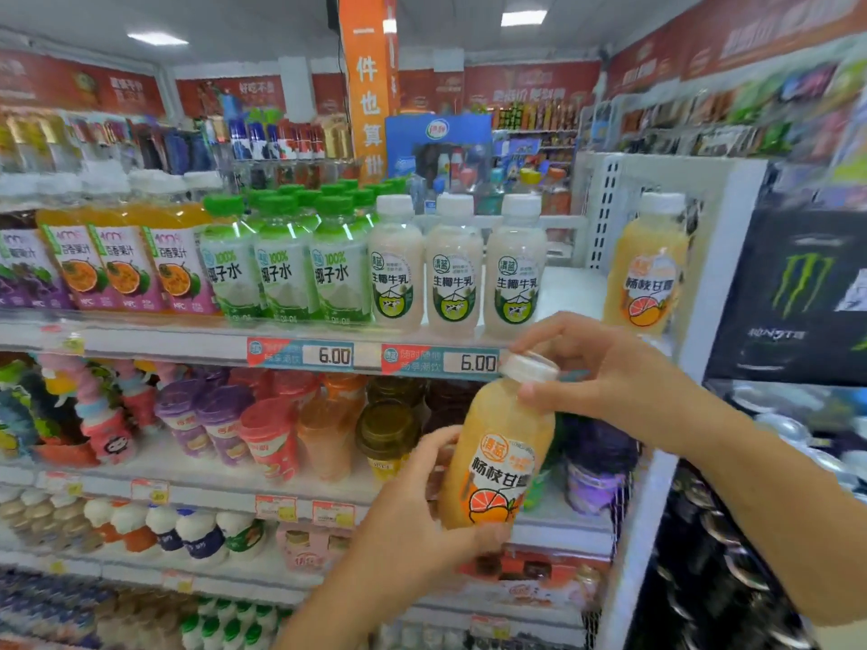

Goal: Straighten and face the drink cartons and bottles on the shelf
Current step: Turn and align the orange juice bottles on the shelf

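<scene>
I hold an orange-yellow juice bottle with a white cap in front of the shelves, tilted slightly right, label facing me. My left hand grips its lower body from below. My right hand pinches the cap and neck from the right. On the top shelf stand rows of bottles facing forward: passion-fruit juice, green-capped coconut water, white coconut milk. One matching orange bottle stands alone at the shelf's right end, with a gap to its left.
Price tags marked 6.00 line the top shelf's edge. Lower shelves hold cups, small bottles and cartons. A white perforated end panel bounds the shelf on the right, beside a black energy-drink display.
</scene>
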Motion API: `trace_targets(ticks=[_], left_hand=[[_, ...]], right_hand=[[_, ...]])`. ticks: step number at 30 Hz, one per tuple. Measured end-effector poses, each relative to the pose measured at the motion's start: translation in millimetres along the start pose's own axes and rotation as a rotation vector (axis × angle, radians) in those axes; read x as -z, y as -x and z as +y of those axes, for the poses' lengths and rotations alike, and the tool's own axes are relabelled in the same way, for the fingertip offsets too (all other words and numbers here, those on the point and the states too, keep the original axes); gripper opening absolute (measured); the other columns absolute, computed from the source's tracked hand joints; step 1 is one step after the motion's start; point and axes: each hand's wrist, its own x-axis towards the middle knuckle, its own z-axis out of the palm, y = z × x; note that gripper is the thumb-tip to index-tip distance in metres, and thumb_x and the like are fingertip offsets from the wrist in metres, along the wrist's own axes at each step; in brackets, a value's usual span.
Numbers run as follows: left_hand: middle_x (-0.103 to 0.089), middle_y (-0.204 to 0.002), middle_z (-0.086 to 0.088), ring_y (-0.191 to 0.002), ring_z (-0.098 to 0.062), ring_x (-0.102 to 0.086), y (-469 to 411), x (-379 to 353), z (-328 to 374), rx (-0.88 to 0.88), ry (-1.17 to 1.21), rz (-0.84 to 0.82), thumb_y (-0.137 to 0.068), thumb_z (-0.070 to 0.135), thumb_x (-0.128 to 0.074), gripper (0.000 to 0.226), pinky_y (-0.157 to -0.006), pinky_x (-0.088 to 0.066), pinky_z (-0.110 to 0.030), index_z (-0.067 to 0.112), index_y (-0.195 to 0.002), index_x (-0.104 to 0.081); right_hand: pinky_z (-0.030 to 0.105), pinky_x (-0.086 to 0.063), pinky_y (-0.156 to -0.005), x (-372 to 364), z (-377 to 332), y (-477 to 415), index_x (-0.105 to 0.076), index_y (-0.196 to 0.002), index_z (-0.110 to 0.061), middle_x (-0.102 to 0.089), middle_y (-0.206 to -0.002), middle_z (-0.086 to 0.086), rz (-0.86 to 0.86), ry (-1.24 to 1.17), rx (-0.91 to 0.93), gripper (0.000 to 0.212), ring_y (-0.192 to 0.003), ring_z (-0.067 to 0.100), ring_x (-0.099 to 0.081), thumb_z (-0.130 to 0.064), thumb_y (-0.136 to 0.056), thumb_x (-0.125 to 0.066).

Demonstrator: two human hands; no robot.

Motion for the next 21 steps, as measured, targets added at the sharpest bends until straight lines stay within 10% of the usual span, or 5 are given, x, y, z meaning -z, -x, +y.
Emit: trace_targets(ticks=[11,21], left_hand=[[-0.036,-0.152,0.01,-0.14,-0.006,-0.028,-138.0,45.5,136.9,-0.567,-0.768,0.348,-0.099,0.037,-0.05,0.05,-0.111,-0.018,-0.021,0.027,-0.147,-0.037],[-0.037,-0.155,0.007,-0.144,-0.011,-0.029,-204.1,37.9,126.7,-0.556,-0.998,0.275,-0.102,0.034,-0.045,0.051,-0.119,-0.009,-0.034,0.027,-0.151,-0.033]], right_hand=[[0.035,-0.056,-0.083,123.3,-60.5,-59.4,-0.067,-0.102,-0.029,-0.07,-0.096,-0.009,0.166,0.41,0.171,0.025,-0.086,0.01,-0.067,-0.023,-0.079,-0.076],[0.021,-0.049,-0.07,141.7,-47.5,-117.9,-0.06,-0.1,-0.038,-0.069,-0.104,-0.004,0.06,0.609,0.058,0.028,-0.085,0.005,-0.065,-0.026,-0.081,-0.077]])
